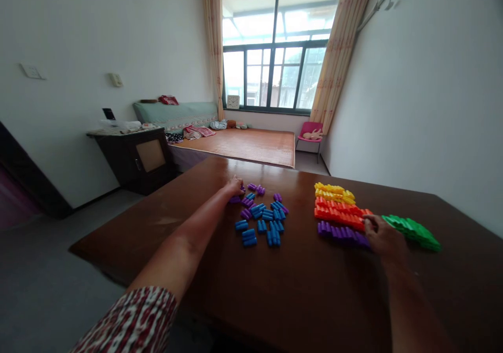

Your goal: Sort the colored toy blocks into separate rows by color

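Observation:
Small ribbed plastic blocks lie on a dark brown table [298, 285]. At the far side of the loose pile, my left hand [234, 186] has its fingers closed at a purple block [242, 188]. Loose purple blocks [247, 202] and blue blocks [268, 215] are scattered just in front of it. My right hand [383, 236] is bent in a pinch at the right end of a purple row [341, 232], beside an orange-red row [338, 211]. Its fingers hide whatever they hold.
Behind the orange-red row are yellow rows [334, 191]; a green row [412, 231] lies right of my right hand. Beyond the table stand a bed [251, 143], a dark cabinet [133, 159] and a pink chair [312, 131] below the window.

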A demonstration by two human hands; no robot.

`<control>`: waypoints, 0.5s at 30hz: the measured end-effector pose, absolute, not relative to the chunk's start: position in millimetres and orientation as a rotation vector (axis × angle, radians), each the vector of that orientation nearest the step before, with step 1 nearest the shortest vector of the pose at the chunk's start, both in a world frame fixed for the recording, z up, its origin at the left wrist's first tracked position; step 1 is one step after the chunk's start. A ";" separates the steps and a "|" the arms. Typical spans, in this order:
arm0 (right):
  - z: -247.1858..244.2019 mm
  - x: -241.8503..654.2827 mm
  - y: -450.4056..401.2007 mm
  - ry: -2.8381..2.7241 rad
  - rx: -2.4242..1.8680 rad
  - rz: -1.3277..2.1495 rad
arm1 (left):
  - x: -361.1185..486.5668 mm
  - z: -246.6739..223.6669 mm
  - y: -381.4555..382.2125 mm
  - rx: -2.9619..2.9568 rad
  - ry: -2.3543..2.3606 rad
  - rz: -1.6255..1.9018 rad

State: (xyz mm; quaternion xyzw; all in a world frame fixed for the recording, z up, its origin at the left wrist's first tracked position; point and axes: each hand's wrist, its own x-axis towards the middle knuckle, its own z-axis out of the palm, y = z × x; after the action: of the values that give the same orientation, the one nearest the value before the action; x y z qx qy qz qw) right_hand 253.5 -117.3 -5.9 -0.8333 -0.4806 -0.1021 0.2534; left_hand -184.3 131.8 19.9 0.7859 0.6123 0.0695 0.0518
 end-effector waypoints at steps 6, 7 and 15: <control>-9.3 253.1 -115.3 -1.321 -2.195 -0.315 | -156.0 31.8 117.6 2.556 1.728 0.248; -8.8 252.6 -115.4 -1.323 -2.194 -0.316 | -149.4 31.9 117.0 2.630 1.655 0.217; -4.9 246.6 -114.7 -1.342 -2.192 -0.302 | -127.9 23.0 116.7 2.801 1.634 0.098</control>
State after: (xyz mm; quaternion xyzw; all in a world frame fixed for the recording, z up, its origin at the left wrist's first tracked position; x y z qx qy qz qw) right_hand 246.6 -114.7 -4.9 -0.8148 -0.4989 -0.1121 0.2732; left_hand -127.9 116.7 23.0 0.8622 0.5031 0.0301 -0.0512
